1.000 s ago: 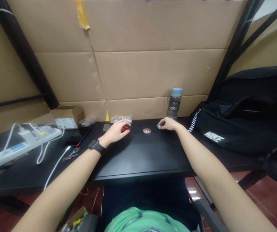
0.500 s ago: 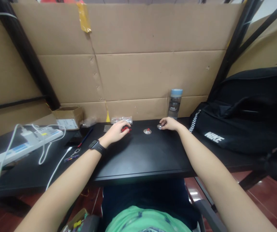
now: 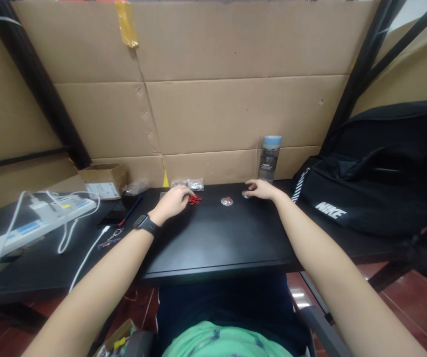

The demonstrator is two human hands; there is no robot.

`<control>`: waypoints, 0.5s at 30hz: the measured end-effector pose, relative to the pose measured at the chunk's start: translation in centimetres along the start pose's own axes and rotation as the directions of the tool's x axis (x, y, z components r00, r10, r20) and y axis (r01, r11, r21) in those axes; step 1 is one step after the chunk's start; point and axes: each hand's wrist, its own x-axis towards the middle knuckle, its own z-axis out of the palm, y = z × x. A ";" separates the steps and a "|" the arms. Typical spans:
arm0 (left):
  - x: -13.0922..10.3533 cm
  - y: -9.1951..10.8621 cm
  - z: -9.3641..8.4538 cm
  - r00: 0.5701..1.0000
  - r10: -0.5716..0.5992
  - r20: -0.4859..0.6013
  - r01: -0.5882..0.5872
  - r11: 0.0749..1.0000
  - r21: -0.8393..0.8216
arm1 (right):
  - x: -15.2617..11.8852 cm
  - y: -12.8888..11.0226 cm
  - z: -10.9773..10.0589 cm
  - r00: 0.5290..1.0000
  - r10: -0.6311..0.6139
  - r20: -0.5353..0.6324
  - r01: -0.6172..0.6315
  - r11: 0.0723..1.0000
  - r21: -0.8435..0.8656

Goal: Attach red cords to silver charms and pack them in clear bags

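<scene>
Red, loopy small pile (image 3: 195, 200) right at curled fingertips of your left hand (image 3: 175, 202), grip unclear; clear, red-centred round disc (image 3: 227, 201) between hands, nearer your right hand (image 3: 261, 190), fingers parted at second clear disc (image 3: 246, 194).

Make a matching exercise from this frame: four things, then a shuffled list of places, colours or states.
1. Red pieces
2. Central disc
3. Bottle
4. Cardboard box

A. Upright, with a light blue lid
B. Open at the top, white label on its side
C. By the fingertips of the left hand
D. Clear, with a red tip

Pairs: 1-C, 2-D, 3-A, 4-B
</scene>
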 end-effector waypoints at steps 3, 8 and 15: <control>-0.2 -0.3 0.1 0.997 0.008 0.074 -0.015 0.996 0.088 | 0.2 0.2 0.4 0.998 -0.061 0.015 0.062 0.997 -0.043; -0.3 -0.2 0.2 0.993 -0.009 0.115 -0.015 0.980 0.201 | 0.7 0.3 1.0 0.997 -0.074 0.016 0.075 0.996 -0.042; -0.2 0.5 0.6 0.990 0.011 0.143 -0.042 0.976 0.214 | 0.9 0.5 0.8 0.995 -0.096 0.034 0.096 0.995 -0.002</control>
